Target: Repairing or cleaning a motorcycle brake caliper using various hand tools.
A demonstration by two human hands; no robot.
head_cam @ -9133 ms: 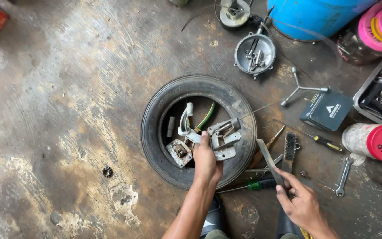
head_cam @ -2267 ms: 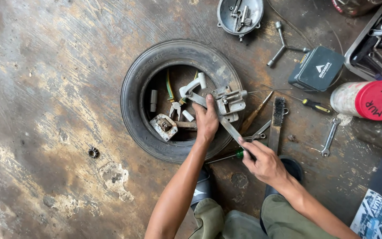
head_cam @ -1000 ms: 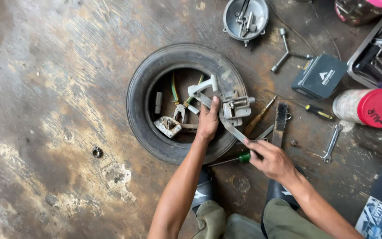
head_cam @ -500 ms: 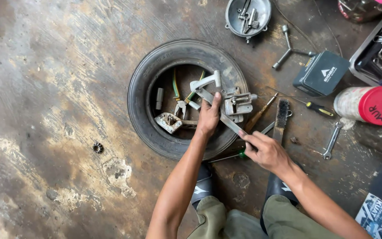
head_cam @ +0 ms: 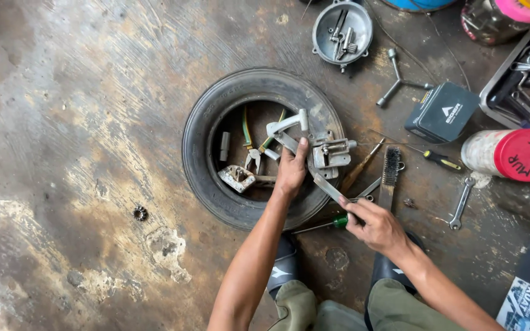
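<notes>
A small black tyre [head_cam: 211,122] lies flat on the stained concrete floor. Resting on its right rim is a grey metal carburetor body [head_cam: 329,151] with a bent arm [head_cam: 286,124]. My left hand [head_cam: 291,168] grips that metal part from below. My right hand [head_cam: 376,224] holds the handle end of a flat metal tool [head_cam: 328,187] whose tip reaches up to the carburetor body. Green-handled pliers [head_cam: 251,147] and a small metal housing [head_cam: 238,178] lie inside the tyre.
A wire brush [head_cam: 390,175], a green-handled screwdriver [head_cam: 326,224] and a spanner [head_cam: 461,204] lie right of the tyre. A round metal dish of parts [head_cam: 341,27], a three-way wrench [head_cam: 400,81], a dark box [head_cam: 441,113], a red-lidded can [head_cam: 510,155] and a tool tray [head_cam: 526,73] stand further back. A small gear [head_cam: 140,213] lies left.
Over nine seconds my right hand has come up from the floor with the flat tool to the metal part. In the last second both hands barely moved; the view shifted slightly.
</notes>
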